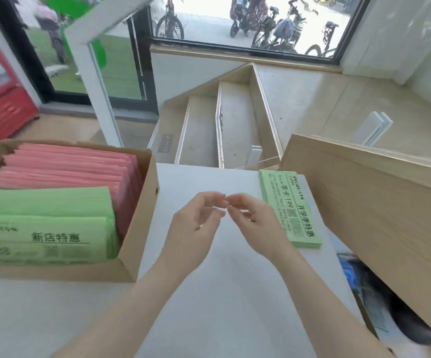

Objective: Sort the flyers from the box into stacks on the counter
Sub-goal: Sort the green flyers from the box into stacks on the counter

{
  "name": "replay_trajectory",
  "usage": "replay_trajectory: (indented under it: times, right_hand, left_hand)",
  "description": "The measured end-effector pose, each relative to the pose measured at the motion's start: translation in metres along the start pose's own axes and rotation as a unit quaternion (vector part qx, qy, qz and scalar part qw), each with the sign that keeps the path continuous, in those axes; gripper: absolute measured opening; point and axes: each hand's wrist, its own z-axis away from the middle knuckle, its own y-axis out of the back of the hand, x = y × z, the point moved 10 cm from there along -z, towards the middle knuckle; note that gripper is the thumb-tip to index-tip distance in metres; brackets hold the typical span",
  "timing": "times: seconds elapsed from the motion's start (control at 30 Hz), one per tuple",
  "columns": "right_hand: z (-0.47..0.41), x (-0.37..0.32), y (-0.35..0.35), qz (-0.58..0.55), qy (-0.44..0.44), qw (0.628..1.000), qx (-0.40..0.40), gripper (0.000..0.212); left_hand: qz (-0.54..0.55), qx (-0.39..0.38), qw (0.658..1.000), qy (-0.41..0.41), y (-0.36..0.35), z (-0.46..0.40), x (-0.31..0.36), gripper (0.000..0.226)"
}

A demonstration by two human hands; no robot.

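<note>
A cardboard box (pixel 137 228) sits on the left of the white counter (pixel 224 293). Pink flyers (pixel 62 166) fill its far half and green flyers (pixel 41 223) its near half. A stack of green flyers (pixel 289 208) lies on the counter at the right, beside a wooden panel. My left hand (pixel 196 223) and my right hand (pixel 253 220) hover over the middle of the counter between box and stack. Their fingertips nearly touch. Both hands are loosely curled and hold nothing.
A light wooden panel (pixel 377 202) rises along the counter's right edge. Beyond the counter's far edge, wooden steps (pixel 222 125) go down toward a window. A red cabinet (pixel 0 112) stands at the far left. Dark clutter (pixel 379 306) lies below the counter on the right.
</note>
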Motion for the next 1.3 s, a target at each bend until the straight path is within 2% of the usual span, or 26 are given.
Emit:
replay_trajectory:
  times: [0.13, 0.27, 0.33, 0.4, 0.47, 0.57, 0.7, 0.87, 0.93, 1.0, 1.07, 1.13, 1.23, 1.3]
  right_hand:
    - [0.001, -0.063, -0.063, -0.014, 0.065, 0.997, -0.046, 0.016]
    - [0.006, -0.127, -0.125, 0.042, 0.16, 0.985, -0.04, 0.019]
    - [0.01, -0.147, -0.151, 0.073, 0.187, 0.979, -0.033, 0.022]
    - [0.012, -0.164, -0.182, 0.12, 0.201, 0.972, -0.027, 0.024]
    - [0.013, -0.173, -0.212, 0.18, 0.201, 0.963, -0.02, 0.028]
    - [0.013, -0.189, -0.249, 0.283, 0.233, 0.93, -0.007, 0.034]
    - [0.012, -0.196, -0.259, 0.328, 0.212, 0.921, 0.007, 0.032]
    - [0.018, -0.195, -0.261, 0.354, 0.185, 0.916, 0.032, 0.033]
    - [0.019, -0.197, -0.259, 0.359, 0.178, 0.915, 0.042, 0.026]
    - [0.017, -0.194, -0.254, 0.359, 0.127, 0.924, 0.042, 0.018]
    - [0.016, -0.188, -0.25, 0.365, 0.065, 0.928, 0.04, 0.017]
    - [0.015, -0.186, -0.251, 0.39, 0.044, 0.919, 0.035, 0.021]
    - [0.009, -0.176, -0.254, 0.427, 0.004, 0.904, 0.002, 0.029]
    - [0.01, -0.18, -0.249, 0.433, 0.018, 0.901, 0.015, 0.026]
  left_hand:
    - [-0.022, 0.024, 0.996, -0.084, 0.076, 0.036, 0.036, 0.02]
    - [-0.146, 0.051, 0.979, -0.136, 0.182, 0.045, 0.043, 0.024]
    - [-0.251, 0.025, 0.953, -0.169, 0.223, 0.041, 0.039, 0.02]
    - [-0.356, -0.039, 0.914, -0.193, 0.258, 0.037, 0.023, 0.017]
    - [-0.417, -0.102, 0.885, -0.182, 0.286, 0.032, -0.005, 0.018]
    - [-0.469, -0.136, 0.863, -0.128, 0.315, 0.025, -0.042, 0.03]
    - [-0.436, -0.121, 0.881, -0.138, 0.327, 0.021, -0.046, 0.029]
    - [-0.415, -0.115, 0.875, -0.221, 0.325, 0.027, -0.039, 0.02]
    - [-0.415, -0.122, 0.862, -0.263, 0.323, 0.032, -0.033, 0.021]
    - [-0.411, -0.149, 0.855, -0.281, 0.319, 0.036, -0.031, 0.021]
    - [-0.394, -0.165, 0.868, -0.251, 0.321, 0.039, -0.032, 0.016]
    - [-0.405, -0.175, 0.875, -0.198, 0.322, 0.037, -0.041, 0.02]
    - [-0.464, -0.178, 0.858, -0.125, 0.323, 0.034, -0.05, 0.03]
    - [-0.483, -0.149, 0.854, -0.123, 0.324, 0.036, -0.045, 0.03]
